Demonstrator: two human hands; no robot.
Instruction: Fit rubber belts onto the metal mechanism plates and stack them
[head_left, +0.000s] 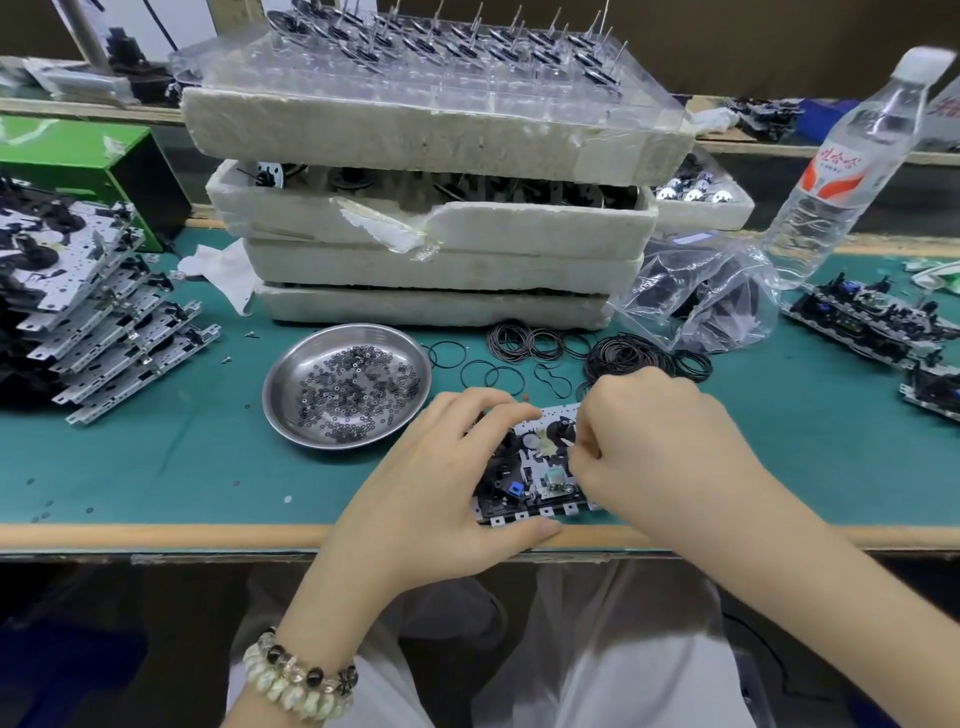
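Gripping the metal plate (537, 460) at the worktop (156, 467) edge with the left hand (431, 483), right hand (660, 447) curled on top, hold unclear; could slide off and fall if pushed hard.

Both forearms reach in over the near edge of the surface (156, 467) and converge. The left grip (441, 483) clasps the mechanism plate (524, 470), thumb along its near edge and fingers curled over its far edge. The right grip (660, 441) is knuckles-up, its fingertips bunched down on the plate's right part; whether they pinch anything is hidden.
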